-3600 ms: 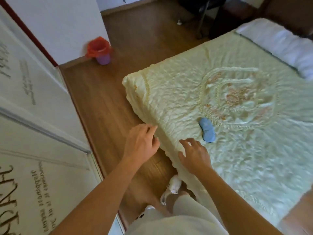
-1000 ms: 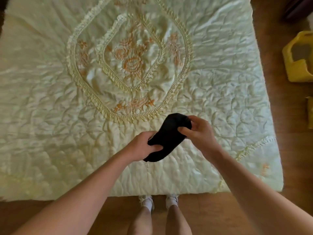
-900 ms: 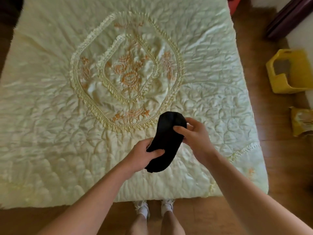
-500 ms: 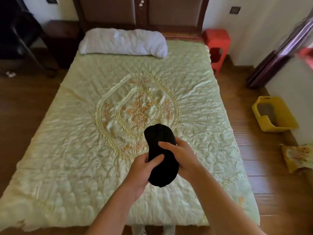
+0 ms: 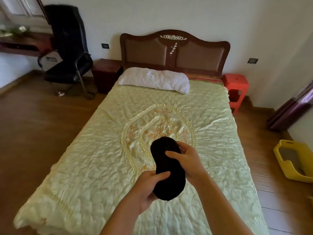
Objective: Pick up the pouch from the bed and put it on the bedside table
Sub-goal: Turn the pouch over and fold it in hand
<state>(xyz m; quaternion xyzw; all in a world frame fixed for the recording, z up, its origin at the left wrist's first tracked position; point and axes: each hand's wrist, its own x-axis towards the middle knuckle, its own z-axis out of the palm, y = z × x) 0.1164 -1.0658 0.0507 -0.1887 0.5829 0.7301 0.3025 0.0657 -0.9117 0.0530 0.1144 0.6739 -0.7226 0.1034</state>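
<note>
Pouch lifted; view raised to the headboard.

I now hold the black pouch (image 5: 166,168) above the bed (image 5: 105,158), left hand (image 5: 149,189) and right hand (image 5: 184,160) both gripping it. The dark table (image 5: 106,73), probably the bedside one, has come into view, well apart.
</note>
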